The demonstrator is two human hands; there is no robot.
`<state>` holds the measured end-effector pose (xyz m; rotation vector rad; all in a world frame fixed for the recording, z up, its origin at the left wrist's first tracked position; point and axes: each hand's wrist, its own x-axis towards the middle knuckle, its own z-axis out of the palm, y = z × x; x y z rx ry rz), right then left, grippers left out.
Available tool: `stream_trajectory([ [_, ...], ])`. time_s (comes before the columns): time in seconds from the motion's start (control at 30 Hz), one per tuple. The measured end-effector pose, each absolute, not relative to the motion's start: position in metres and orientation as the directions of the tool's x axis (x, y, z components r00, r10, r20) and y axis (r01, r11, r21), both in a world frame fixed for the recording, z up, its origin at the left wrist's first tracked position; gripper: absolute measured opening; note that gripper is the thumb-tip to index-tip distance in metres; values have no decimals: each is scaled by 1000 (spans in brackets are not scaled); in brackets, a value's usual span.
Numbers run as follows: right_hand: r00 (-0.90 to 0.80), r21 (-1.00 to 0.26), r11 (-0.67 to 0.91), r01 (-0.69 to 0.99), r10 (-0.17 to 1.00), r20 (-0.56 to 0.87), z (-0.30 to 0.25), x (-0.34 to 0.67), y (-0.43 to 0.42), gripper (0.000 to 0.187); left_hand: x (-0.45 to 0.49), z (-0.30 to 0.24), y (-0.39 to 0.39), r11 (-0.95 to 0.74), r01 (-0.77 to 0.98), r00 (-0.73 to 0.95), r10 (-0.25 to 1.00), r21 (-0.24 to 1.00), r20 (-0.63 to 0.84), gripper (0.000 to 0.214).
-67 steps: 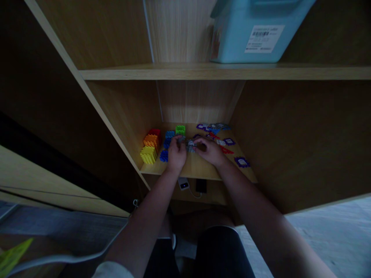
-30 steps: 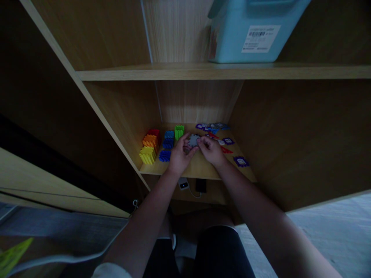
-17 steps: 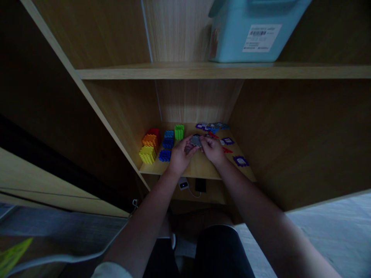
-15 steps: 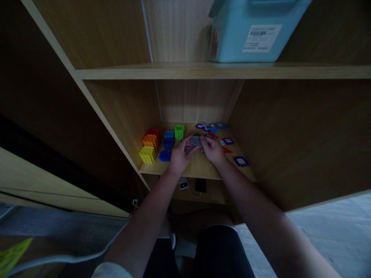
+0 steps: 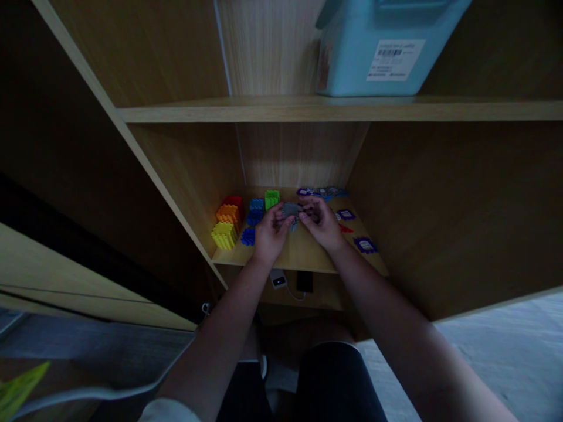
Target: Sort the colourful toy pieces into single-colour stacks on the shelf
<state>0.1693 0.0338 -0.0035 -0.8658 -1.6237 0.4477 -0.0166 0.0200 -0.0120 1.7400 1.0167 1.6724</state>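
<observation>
My left hand [image 5: 269,231] and my right hand [image 5: 324,224] meet over the lower shelf [image 5: 299,255], both pinching a small grey toothed piece [image 5: 291,209] held between them. To the left stand stacked toothed blocks: yellow [image 5: 224,235], orange [image 5: 229,213], red [image 5: 234,201], blue [image 5: 254,212] and green [image 5: 272,198]. Flat purple pieces [image 5: 366,244] and a red one [image 5: 346,229] lie scattered to the right of my hands.
A light blue bin [image 5: 387,47] with a barcode label sits on the upper shelf [image 5: 264,108]. Wooden side walls close the compartment left and right. A white charger [image 5: 278,280] and a dark device [image 5: 304,281] lie below the shelf edge. My knees are underneath.
Both hands lifted the grey piece slightly and shifted it toward the back of the shelf, turning it between the fingers. The coloured blocks have not moved.
</observation>
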Motion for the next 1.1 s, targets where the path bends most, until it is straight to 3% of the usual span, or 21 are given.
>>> stream_trajectory([
  [0.3,-40,-779,602,175,795,605,-16,167,47,41,-18,-16,24,-586,148,-22,804,797,595,46],
  [0.47,53,-762,560,325,794,606,-22,172,54,39,-22,-14,24,-595,306,-138,745,743,653,35],
  [0.6,-43,-693,564,450,789,613,-24,173,54,38,-24,-19,32,-547,385,-144,760,743,634,27],
  [0.8,-118,-670,568,478,797,592,-21,171,50,36,-22,-32,43,-457,428,-105,832,780,545,21],
  [1.1,-154,-679,573,459,804,575,-25,176,52,36,-22,-33,43,-427,451,-64,861,784,505,35],
])
